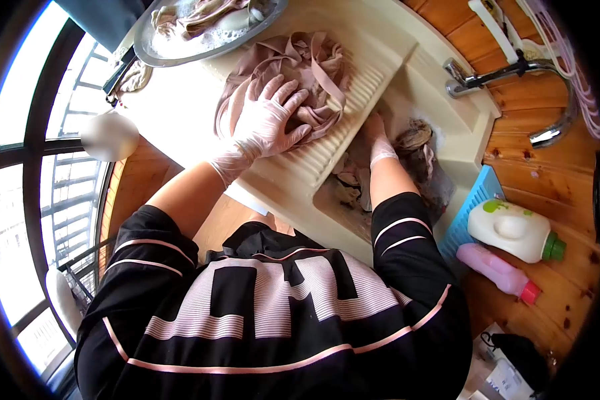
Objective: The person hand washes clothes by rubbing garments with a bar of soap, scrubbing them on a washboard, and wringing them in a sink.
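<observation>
My left hand [271,120], in a thin translucent glove, lies with its fingers spread on a bunched pinkish-brown cloth [317,63]. The cloth rests on the ribbed washboard part [333,133] of a cream sink. My right hand [376,130], also gloved, reaches down into the basin beside the washboard's edge, and its fingers are mostly hidden there. Dark and light wet clothes [417,137] lie in the basin around that wrist.
A metal bowl [213,50] with soapy cloth stands at the upper left. A curved faucet [547,135] is at the right. A blue washboard [471,207], a white bottle [510,230] and a pink bottle [493,268] sit beside the sink. Windows line the left.
</observation>
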Available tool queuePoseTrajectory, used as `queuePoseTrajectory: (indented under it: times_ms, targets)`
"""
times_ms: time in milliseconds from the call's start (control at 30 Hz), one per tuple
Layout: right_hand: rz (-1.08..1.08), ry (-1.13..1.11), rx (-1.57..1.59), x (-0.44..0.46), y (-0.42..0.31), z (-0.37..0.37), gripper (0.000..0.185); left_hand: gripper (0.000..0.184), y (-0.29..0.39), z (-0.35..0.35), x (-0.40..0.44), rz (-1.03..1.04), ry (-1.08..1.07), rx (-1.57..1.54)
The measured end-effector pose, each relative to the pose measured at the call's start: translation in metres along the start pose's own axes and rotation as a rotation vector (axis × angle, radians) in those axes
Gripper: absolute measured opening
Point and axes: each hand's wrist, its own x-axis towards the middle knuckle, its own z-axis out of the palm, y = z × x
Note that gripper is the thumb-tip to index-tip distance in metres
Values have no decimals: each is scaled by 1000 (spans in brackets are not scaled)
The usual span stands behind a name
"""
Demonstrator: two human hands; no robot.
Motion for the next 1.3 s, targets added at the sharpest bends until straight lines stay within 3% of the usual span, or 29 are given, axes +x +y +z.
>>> queuePoseTrajectory:
  times_ms: [67, 167, 233, 400, 433, 467, 533, 600, 633, 800, 867, 1000, 1067, 1133, 1167, 1233, 1300]
  targets:
    - [-120, -148, -334, -23, -59, -39, 19, 65, 0, 1, -2, -15, -11, 11]
    - [478, -281, -140, -50, -106, -72, 22, 64, 0, 0, 1, -9, -7, 17]
    - [356, 90, -209, -60, -154, -131, 27, 64, 0, -2, 2, -4, -18, 10]
    - [176, -559, -793, -46, -112, -92, 40, 64, -1, 1, 0, -12, -6, -6]
    - [156, -416, -867, -47, -108, -86, 39, 65, -1, 1, 1, -8, -24, 10]
    - [137, -274, -938, -50, -143, -131, 38, 66, -1, 0, 1, -13, -29, 16]
    - [249, -254, -843, -36, -169, -181, 36, 65, -2, 4, 1, 11, 49, -7]
    - [494, -495, -506, -9, -156, -197, 34, 64, -1, 2, 1, 4, 43, -18]
    - [434, -444, -727, -16, -125, -166, 31, 64, -1, 0, 1, 1, 42, -26]
    - [171, 52, -174, -66, -66, -160, 28, 68, -3, -3, 0, 74, 10, -24]
    - [271, 295, 240, -73, -74, -181, 28, 69, -2, 0, 0, 158, -19, -86]
    - [865, 840, 1498, -81, -164, -290, 32, 70, 26, 16, 3, 397, -16, -176]
    - [690, 823, 842, -85, -141, -287, 31, 72, 33, 12, 4, 381, -29, -280]
    - [839, 910, 1116, -76, -178, -332, 31, 65, 30, 13, -3, 331, 87, -324]
    - [963, 1061, 1436, -64, -188, -351, 28, 58, 29, -3, -11, 310, 168, -312]
    - [741, 980, 1409, -61, -220, -370, 28, 38, 19, -46, -35, 293, 254, -308]
    - [446, 821, 1413, -59, -268, -381, 26, 27, -8, -53, -69, 329, 135, -299]
